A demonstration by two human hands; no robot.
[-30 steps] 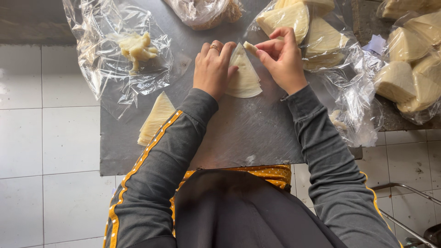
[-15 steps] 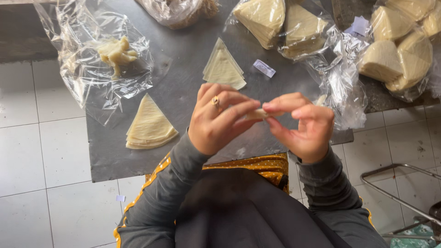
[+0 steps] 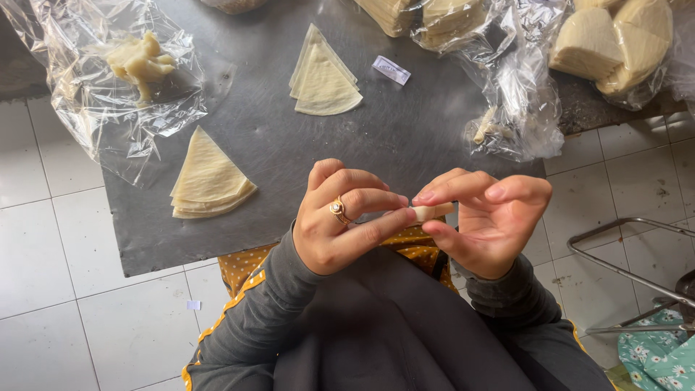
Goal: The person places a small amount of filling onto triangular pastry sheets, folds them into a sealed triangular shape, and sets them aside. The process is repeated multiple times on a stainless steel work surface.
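Note:
My left hand (image 3: 339, 217), with a ring on one finger, and my right hand (image 3: 486, 217) meet above my lap. Together they pinch a small pale piece of dough (image 3: 433, 212) between the fingertips. In front of them lies a dark grey work board (image 3: 405, 123). Two stacks of thin triangular pastry sheets rest on it: one (image 3: 205, 179) at the near left, another (image 3: 321, 74) farther back in the middle. Neither hand touches the stacks.
A clear plastic bag (image 3: 108, 80) with a lump of dough (image 3: 139, 61) lies at the back left. More bags of wedge-shaped pastry stacks (image 3: 612, 43) sit at the back right. A small white label (image 3: 391, 70) lies on the board. A metal frame (image 3: 622, 253) stands on the tiled floor at right.
Both hands left the pastry sheet on the board and drew back toward my body, now pinching a small dough piece between them. The view has tilted nearer.

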